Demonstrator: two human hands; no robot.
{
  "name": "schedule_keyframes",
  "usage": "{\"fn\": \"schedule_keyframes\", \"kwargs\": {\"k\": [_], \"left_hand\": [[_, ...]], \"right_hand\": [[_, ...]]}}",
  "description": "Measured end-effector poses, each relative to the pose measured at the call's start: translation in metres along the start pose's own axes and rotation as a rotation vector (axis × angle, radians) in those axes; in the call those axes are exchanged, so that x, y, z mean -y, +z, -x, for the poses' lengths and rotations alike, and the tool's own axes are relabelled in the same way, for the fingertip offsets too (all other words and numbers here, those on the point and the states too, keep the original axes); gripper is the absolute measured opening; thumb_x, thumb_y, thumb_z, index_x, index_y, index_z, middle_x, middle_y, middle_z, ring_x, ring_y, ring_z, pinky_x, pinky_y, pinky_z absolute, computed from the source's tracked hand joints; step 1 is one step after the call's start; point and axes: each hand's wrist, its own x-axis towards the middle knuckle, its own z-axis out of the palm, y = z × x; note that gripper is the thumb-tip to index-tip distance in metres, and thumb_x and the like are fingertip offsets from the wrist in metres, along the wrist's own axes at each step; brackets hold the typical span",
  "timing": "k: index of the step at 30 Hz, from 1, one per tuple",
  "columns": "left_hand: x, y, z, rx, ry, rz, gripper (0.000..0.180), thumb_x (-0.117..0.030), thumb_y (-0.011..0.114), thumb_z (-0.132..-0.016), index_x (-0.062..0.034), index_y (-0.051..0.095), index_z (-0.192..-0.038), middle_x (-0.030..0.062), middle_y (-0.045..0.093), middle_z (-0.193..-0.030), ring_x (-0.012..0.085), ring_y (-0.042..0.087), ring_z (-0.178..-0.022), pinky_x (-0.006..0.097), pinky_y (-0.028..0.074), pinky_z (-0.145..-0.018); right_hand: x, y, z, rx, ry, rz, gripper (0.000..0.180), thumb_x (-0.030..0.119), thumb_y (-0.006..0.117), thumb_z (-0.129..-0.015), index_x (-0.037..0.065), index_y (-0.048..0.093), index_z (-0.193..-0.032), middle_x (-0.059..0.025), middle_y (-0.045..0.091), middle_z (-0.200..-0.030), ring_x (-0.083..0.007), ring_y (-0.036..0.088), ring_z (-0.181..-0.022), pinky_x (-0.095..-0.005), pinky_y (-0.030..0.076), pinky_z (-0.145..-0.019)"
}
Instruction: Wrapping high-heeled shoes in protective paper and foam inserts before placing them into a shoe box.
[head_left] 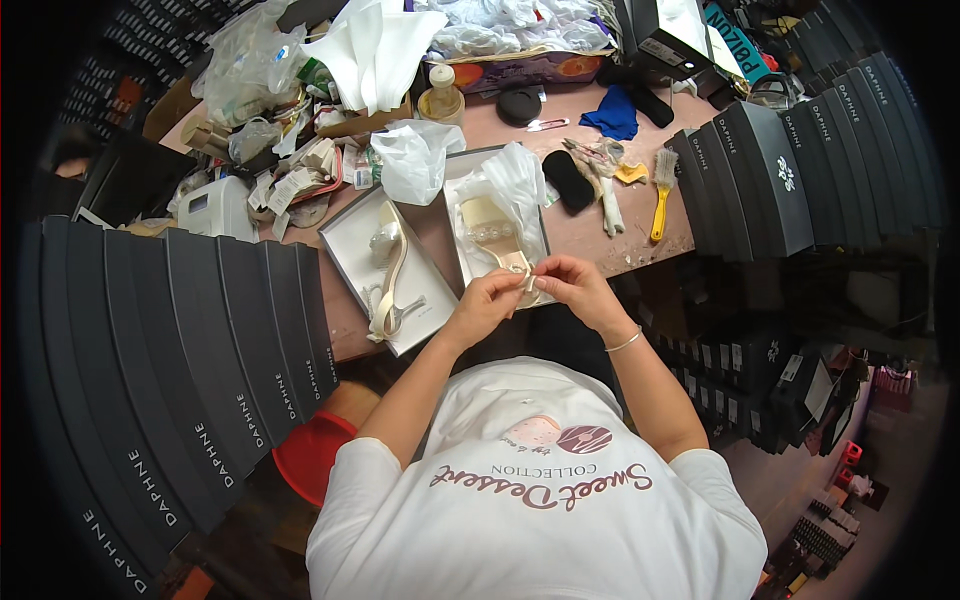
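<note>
A cream high-heeled sandal (492, 232) lies in an open shoe box (463, 160) on white tissue paper (510, 182), straight in front of me. My left hand (487, 298) and my right hand (572, 282) meet over its near end, fingertips pinching the sandal's thin strap (527, 276). A thin bracelet circles my right wrist. The matching sandal (390, 272) lies on its side in the box lid (350, 240) to the left, apart from both hands.
Rows of dark shoe boxes stand at left (200, 330) and at right (770, 170). The pink worktable (640, 232) holds a yellow-handled brush (662, 195), a blue cloth (612, 112), a black pad (568, 180), a bottle (441, 92), plastic bags and clutter. A red stool (310, 455) sits below.
</note>
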Motion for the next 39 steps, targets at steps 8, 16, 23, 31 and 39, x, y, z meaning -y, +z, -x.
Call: {"fn": "schedule_keyframes", "kwargs": {"k": [8,16,23,31,39], "left_hand": [[0.017,0.005,0.000,-0.128,0.057,-0.107,0.018,-0.011,0.059,-0.091,0.0036,0.063,-0.101,0.0035,0.055,-0.090,0.0104,0.052,-0.073,0.024,0.043,-0.066],[0.016,0.002,0.000,-0.070,0.062,0.036,0.016,-0.014,0.059,-0.093,-0.0006,0.063,-0.101,-0.0034,0.049,-0.072,0.0038,0.045,-0.060,0.019,0.036,-0.054],[0.013,0.008,0.007,-0.234,0.031,-0.096,0.018,-0.014,0.060,-0.092,-0.0010,0.062,-0.103,-0.0036,0.053,-0.066,0.0043,0.048,-0.056,0.020,0.037,-0.050],[0.020,0.016,0.003,-0.295,0.009,-0.106,0.022,-0.008,0.055,-0.091,-0.0045,0.057,-0.113,0.0010,0.059,-0.073,0.0066,0.052,-0.057,0.019,0.041,-0.051],[0.018,-0.004,0.007,-0.085,-0.209,0.565,0.027,-0.008,0.058,-0.089,-0.0024,0.056,-0.115,0.0016,0.061,-0.084,0.0062,0.057,-0.071,0.017,0.047,-0.062]], "right_hand": [[-0.006,0.025,-0.008,-0.094,0.020,0.087,0.016,0.006,0.064,-0.088,0.000,0.066,-0.102,0.0006,0.064,-0.087,-0.0049,0.056,-0.074,-0.0199,0.045,-0.065],[-0.011,0.003,-0.014,-0.035,-0.047,0.338,0.017,0.010,0.060,-0.089,-0.004,0.065,-0.098,-0.0042,0.063,-0.075,-0.0087,0.054,-0.066,-0.0247,0.044,-0.059],[-0.006,0.011,-0.012,-0.135,-0.113,0.526,0.013,0.010,0.061,-0.087,-0.003,0.061,-0.087,-0.0104,0.059,-0.066,-0.0161,0.056,-0.059,-0.0291,0.044,-0.055],[0.005,0.041,0.008,-0.209,0.063,0.308,0.009,0.006,0.058,-0.089,-0.003,0.057,-0.090,-0.0064,0.058,-0.068,-0.0113,0.056,-0.061,-0.0265,0.045,-0.054],[-0.027,0.038,0.015,-0.254,-0.457,0.728,0.016,-0.002,0.065,-0.079,0.002,0.061,-0.094,-0.0120,0.063,-0.085,-0.0259,0.062,-0.070,-0.0303,0.049,-0.063]]}}
